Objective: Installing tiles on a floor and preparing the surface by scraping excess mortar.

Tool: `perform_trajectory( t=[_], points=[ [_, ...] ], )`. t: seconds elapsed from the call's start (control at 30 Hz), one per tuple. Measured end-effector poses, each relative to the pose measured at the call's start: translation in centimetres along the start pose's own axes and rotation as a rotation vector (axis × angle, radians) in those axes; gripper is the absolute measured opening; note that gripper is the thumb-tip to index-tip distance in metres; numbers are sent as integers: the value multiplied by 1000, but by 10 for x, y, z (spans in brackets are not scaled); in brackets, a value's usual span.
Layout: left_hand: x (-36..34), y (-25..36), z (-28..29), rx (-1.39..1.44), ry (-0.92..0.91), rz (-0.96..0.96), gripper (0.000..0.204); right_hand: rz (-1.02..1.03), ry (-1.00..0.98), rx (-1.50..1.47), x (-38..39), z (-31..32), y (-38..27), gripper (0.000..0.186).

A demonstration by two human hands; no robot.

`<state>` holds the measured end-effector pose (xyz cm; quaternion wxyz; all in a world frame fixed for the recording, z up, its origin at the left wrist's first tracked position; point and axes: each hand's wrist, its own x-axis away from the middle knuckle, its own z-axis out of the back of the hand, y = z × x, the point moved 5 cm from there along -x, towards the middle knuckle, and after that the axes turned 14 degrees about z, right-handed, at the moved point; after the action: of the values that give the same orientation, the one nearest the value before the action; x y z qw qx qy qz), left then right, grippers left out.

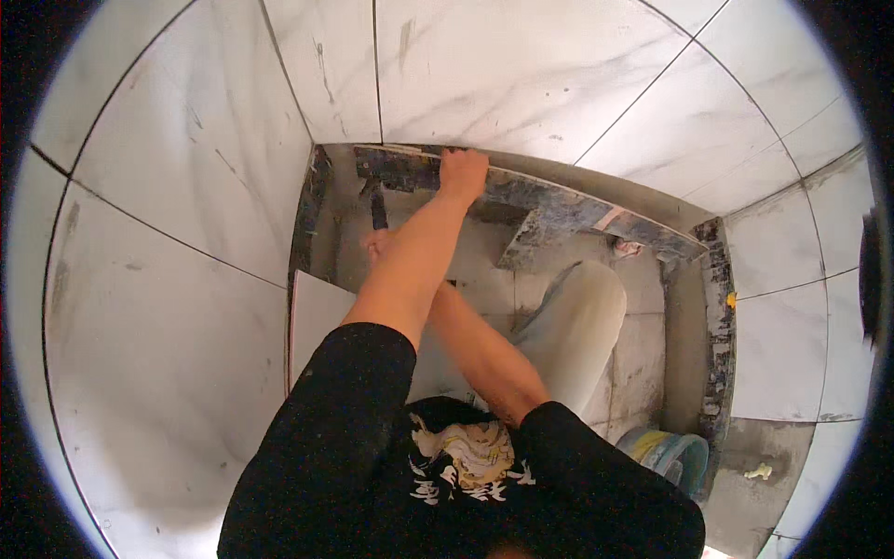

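Observation:
My left hand [464,174] is closed over the top edge of a long, narrow tile strip [577,198] with black-smeared faces, which stands on edge along the far wall. Crossing beneath the left forearm, my right hand [376,245] is wrapped round the lower end of a tool with a dark handle [378,207]. The tool's upper end is close to the strip's left part, and its kind cannot be made out. A stained, angular slab piece [533,237] leans against the near side of the strip.
Large white marbled tiles [168,307] cover the walls around a recess with a grey tiled floor [638,349]. A bucket [684,456] stands at the right, near a small pale tap [759,472]. My bent knee [596,303] fills the middle right. A white panel [315,317] stands at left.

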<state>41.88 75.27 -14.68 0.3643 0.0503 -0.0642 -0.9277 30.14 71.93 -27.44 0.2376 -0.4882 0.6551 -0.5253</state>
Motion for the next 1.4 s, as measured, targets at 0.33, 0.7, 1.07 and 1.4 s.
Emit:
perform_trajectory(
  t=[0.33, 0.7, 1.07, 1.4],
  points=[
    [-16, -2, -18, 38, 101, 32, 16, -27, 15, -76, 40, -54, 76, 40],
    [-22, -7, -24, 142, 353, 16, 20, -31, 57, -85, 95, -23, 102, 41],
    [-6, -10, -22, 127, 112, 25, 20, -63, -17, -115, 77, 10, 86, 41],
    [-23, 4, -25, 197, -18, 124, 18, 21, -15, -126, 45, -30, 82, 42]
  ],
)
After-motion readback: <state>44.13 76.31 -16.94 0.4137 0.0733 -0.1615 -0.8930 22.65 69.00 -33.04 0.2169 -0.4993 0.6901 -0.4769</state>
